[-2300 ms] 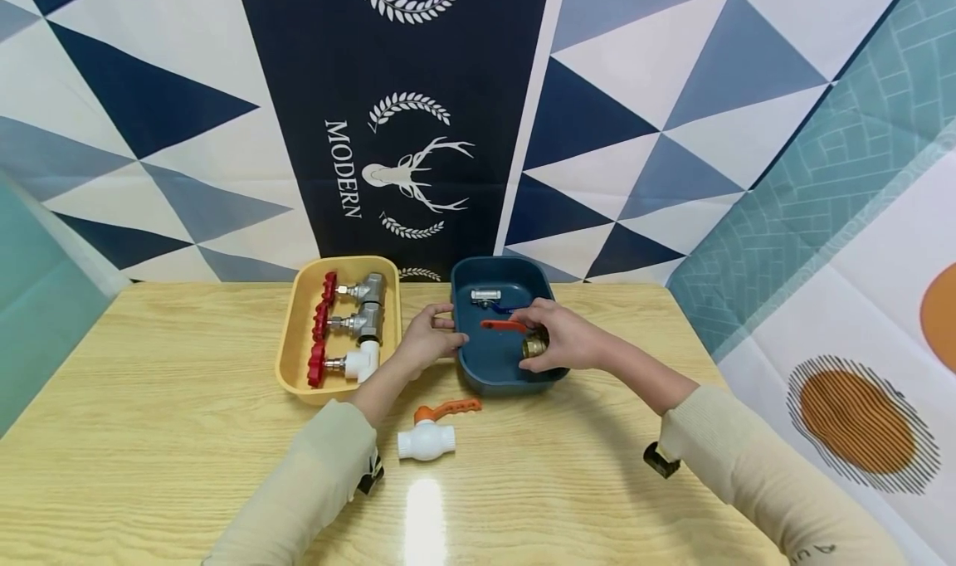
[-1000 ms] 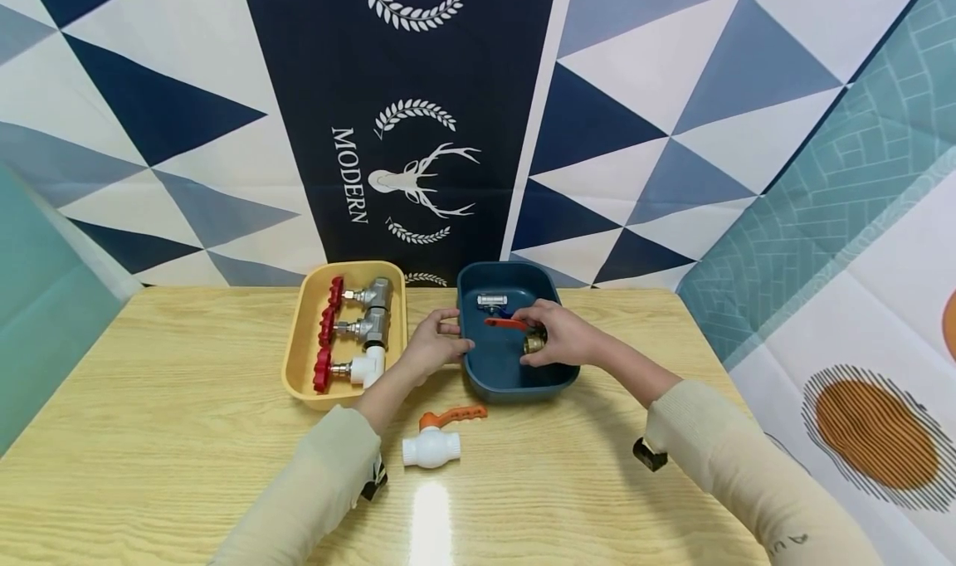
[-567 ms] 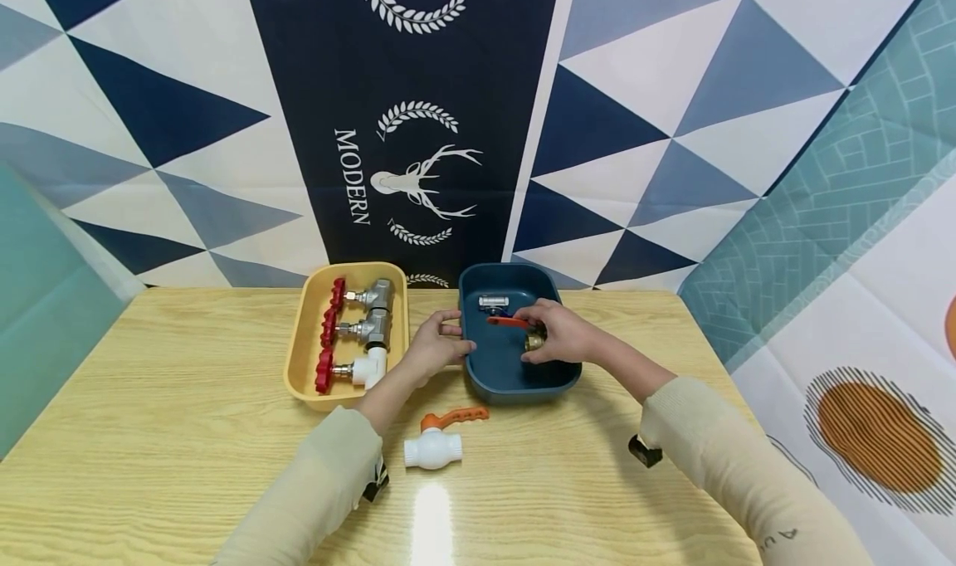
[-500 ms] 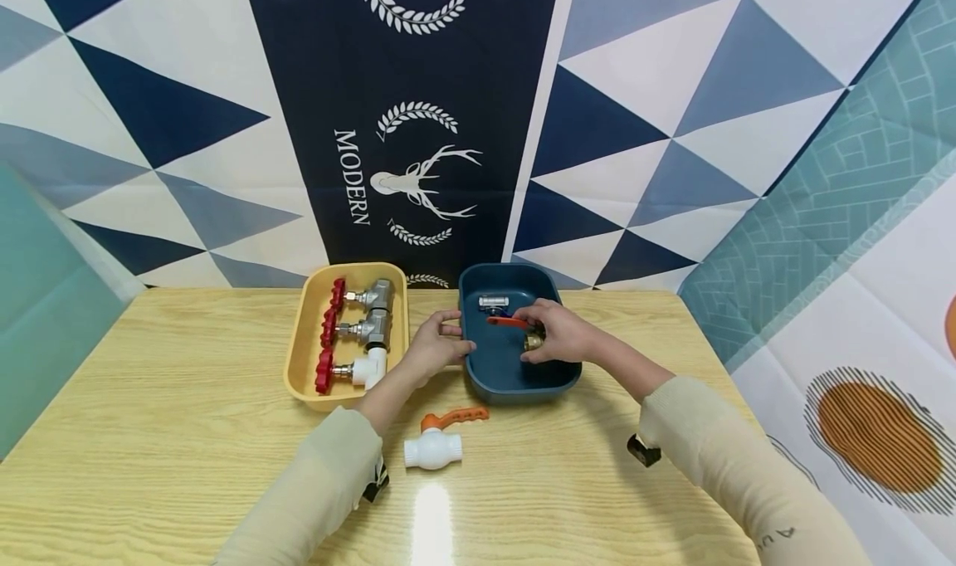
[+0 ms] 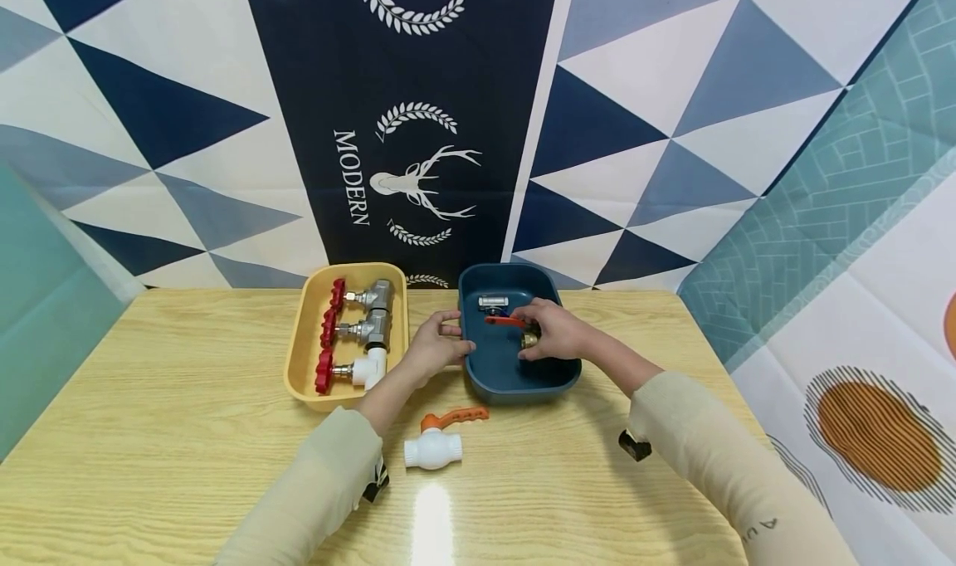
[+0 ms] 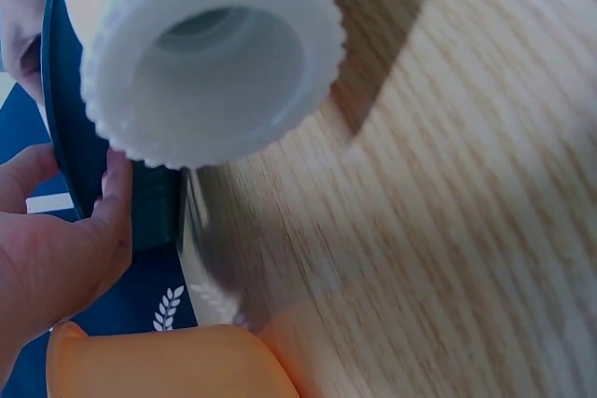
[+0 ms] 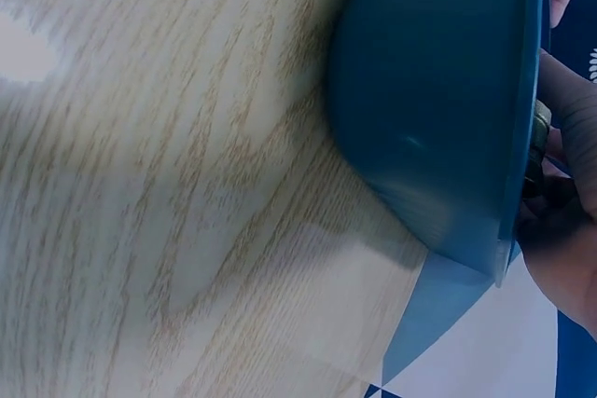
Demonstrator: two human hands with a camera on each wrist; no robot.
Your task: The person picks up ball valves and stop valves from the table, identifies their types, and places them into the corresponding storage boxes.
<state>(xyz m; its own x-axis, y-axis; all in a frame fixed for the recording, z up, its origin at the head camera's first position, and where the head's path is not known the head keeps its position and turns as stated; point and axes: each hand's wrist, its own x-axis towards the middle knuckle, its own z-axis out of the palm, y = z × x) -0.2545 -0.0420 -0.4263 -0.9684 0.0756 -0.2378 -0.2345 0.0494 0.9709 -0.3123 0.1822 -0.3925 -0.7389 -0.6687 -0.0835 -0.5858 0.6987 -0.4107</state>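
My right hand reaches over the right rim of a dark blue bin and grips a brass ball valve with a red lever. The hand hides part of the valve's body. Further back in the bin lies a small silver ball valve with a blue handle. At the bin's left wall is my left hand; in the left wrist view its thumb and fingers stand on either side of the rim.
A yellow bin left of the blue one holds several valves with red handwheels. A white plastic ball valve with an orange lever lies on the wooden table in front. A patterned wall covering stands behind.
The right hand shifts slightly left with the brass valve in the last half second. The left hand stays at the blue bin's rim. Earlier, the whole head view shifted a little.
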